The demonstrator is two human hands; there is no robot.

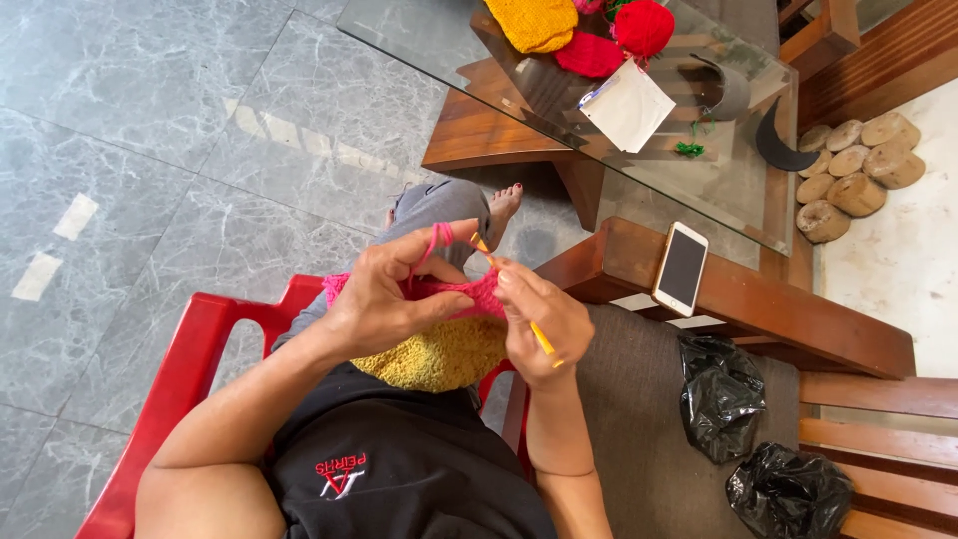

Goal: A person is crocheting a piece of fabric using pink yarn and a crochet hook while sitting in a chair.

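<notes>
My left hand (384, 289) pinches the pink edge of a crocheted piece (439, 349) that is pink on top and mustard yellow below, with pink yarn (435, 240) looped over its index finger. My right hand (544, 319) grips a yellow crochet hook (539, 337), its tip pushed into the pink stitches between the two hands. The piece rests on my lap above a black shirt. I sit in a red plastic chair (190, 369).
A glass-topped wooden table (439, 50) ahead holds yellow and red yarn pieces (589, 30) and a white paper (627, 105). A white phone (681, 268) lies on a wooden armrest at right, beside two black plastic bags (720, 394). The floor is grey marble.
</notes>
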